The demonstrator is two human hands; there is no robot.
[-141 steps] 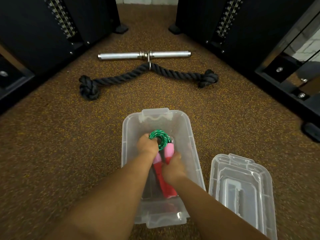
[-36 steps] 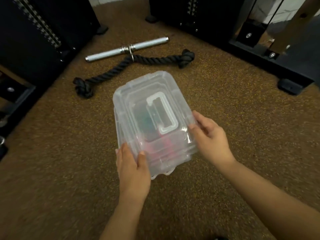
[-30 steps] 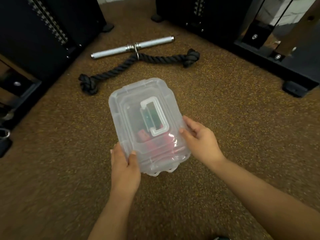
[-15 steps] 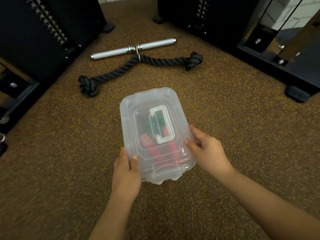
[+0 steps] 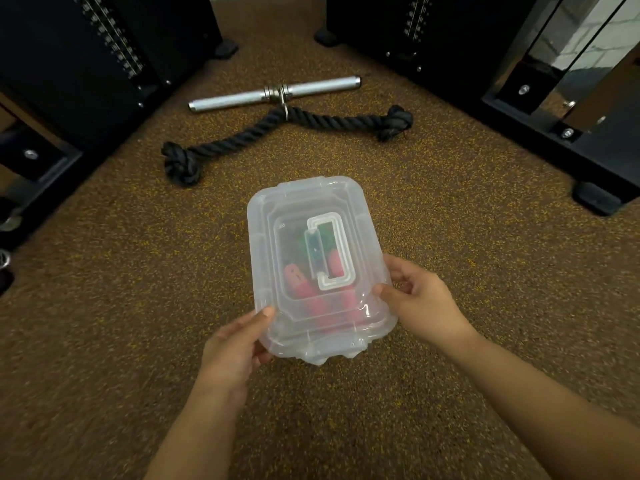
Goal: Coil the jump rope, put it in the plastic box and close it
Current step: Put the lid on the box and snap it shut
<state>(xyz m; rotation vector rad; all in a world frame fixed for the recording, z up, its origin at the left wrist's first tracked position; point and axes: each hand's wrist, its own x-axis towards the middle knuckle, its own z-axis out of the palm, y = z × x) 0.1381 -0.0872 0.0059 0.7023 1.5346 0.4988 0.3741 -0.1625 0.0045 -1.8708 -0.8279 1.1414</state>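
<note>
The clear plastic box [image 5: 263, 258] sits on the speckled brown floor with its lid [image 5: 360, 237] on top, white handle lying flat. Through the lid I see the jump rope [image 5: 304, 289]: red and pink handles with a green coil behind them. My left hand [image 5: 235, 348] grips the box's near-left corner, thumb on the lid's edge. My right hand [image 5: 420, 303] holds the near-right side, fingers curled against the rim.
A black knotted rope attachment [image 5: 249, 136] and a silver bar [image 5: 273, 93] lie on the floor beyond the box. Black gym machine frames stand at left [image 5: 79, 64] and right [image 5: 467, 46], with a rubber foot [image 5: 597, 200] at far right.
The rope went into the box and the lid was put on. Over the last second the closed box settled toward the middle, both hands staying at its near corners.
</note>
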